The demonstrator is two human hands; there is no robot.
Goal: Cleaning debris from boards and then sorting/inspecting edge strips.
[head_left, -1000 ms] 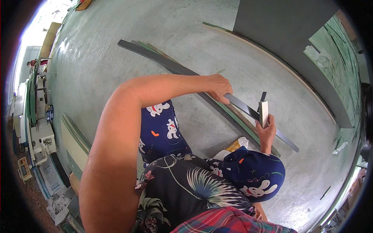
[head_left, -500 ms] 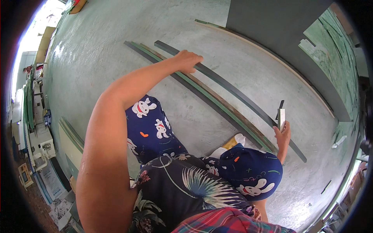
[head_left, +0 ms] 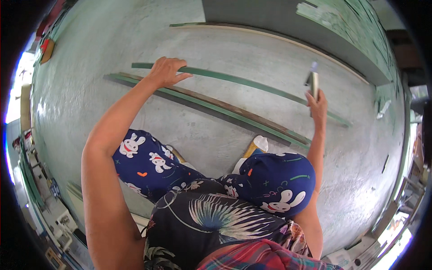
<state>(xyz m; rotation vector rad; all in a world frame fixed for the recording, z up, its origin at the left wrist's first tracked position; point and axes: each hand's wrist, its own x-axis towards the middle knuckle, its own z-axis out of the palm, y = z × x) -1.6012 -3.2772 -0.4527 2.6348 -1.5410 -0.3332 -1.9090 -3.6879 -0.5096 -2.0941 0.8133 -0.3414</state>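
Observation:
A long, thin strip lies across the floor with a green edge facing up. My left hand grips it near its left end, fingers over it and thumb pointing right. Over toward the strip's right end, my right hand is closed on a narrow white tool with a dark part on its side. The tool stands upright and its tip is blurred, so I cannot tell its exact kind. Closer to my knees, several green, brown and dark strips lie side by side, roughly parallel to the held one.
A big dark grey panel lies beyond, with a pale-edged strip along its near side. Green-streaked sheet material is at the far right. A small white scrap lies on the floor. My feet are just short of the strips.
The held strip now shows its green edge instead of its dark grey face. My right hand has raised the white tool away from me. The whole view has turned somewhat.

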